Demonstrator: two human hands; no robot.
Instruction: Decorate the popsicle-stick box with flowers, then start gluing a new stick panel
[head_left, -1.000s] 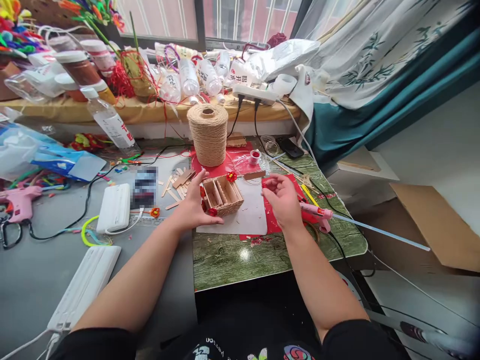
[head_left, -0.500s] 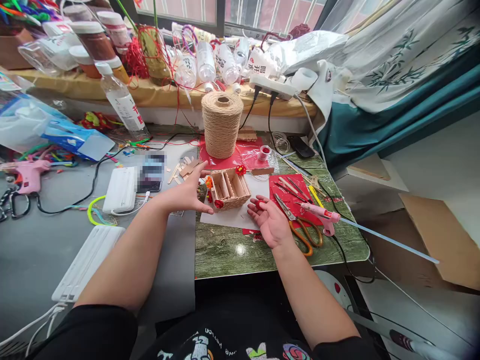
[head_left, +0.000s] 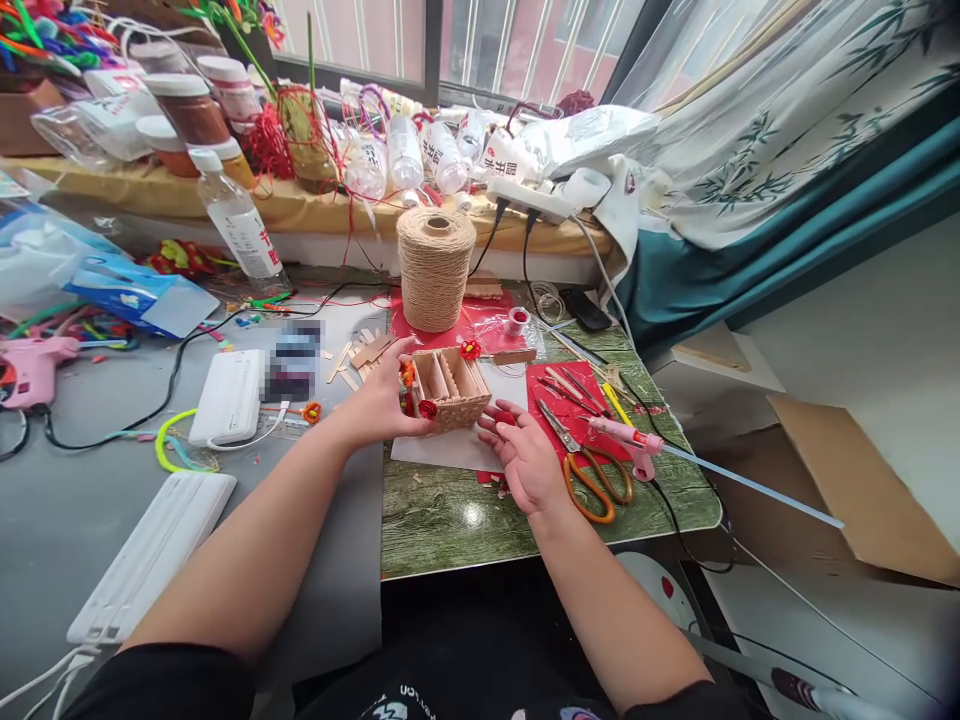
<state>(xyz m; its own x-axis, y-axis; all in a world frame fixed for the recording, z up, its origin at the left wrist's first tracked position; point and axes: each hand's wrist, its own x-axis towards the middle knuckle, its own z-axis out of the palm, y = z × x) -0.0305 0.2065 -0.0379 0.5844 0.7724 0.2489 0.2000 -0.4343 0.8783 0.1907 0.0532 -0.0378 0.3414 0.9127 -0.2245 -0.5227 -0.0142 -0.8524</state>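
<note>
1. We had our left forearm [head_left: 255, 545] and right forearm [head_left: 611, 600] stretched forward, both bare, slanting inward from opposite sides.
2. We spread the thumb [head_left: 414, 427] of our left hand [head_left: 384, 402] well apart from its fingers, in a wide curve.
3. We turned our right hand [head_left: 526, 458] partly palm-up, its fingers loosely bent and pointing forward and leftward.

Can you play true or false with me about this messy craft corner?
The left hand is at the left end of a small, tan, rectangular open box. True.
The right hand holds the orange-handled metal scissors. False: they lie beside it.
The tan twine spool stands upright. True.
The pink plastic glue gun near the scissors is the only one. False: another glue gun lies far left.
A teal-and-white cloth curtain hangs on the right. True.
</note>
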